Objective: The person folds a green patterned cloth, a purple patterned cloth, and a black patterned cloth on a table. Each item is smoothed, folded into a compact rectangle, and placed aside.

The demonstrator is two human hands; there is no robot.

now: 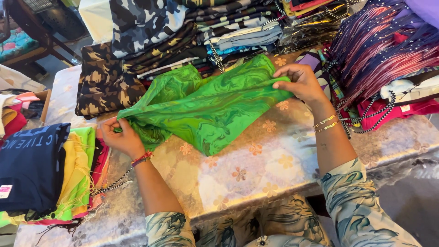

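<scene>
A bright green marbled cloth (208, 107) lies spread across the table's flowered plastic cover (256, 169). My left hand (120, 137) pinches the cloth's near left corner, just above a stack of folded garments. My right hand (299, 82) grips the cloth's far right edge, fingers curled over the fold. The cloth is stretched between both hands and sags onto the table in the middle. Bracelets sit on both wrists.
Piles of camouflage clothing (137, 50) rise behind the cloth. A stack of navy, yellow and green garments (55, 169) sits at the left. Pink and purple fringed garments (388, 50) and beaded cords crowd the right. A wooden chair (27, 36) stands far left.
</scene>
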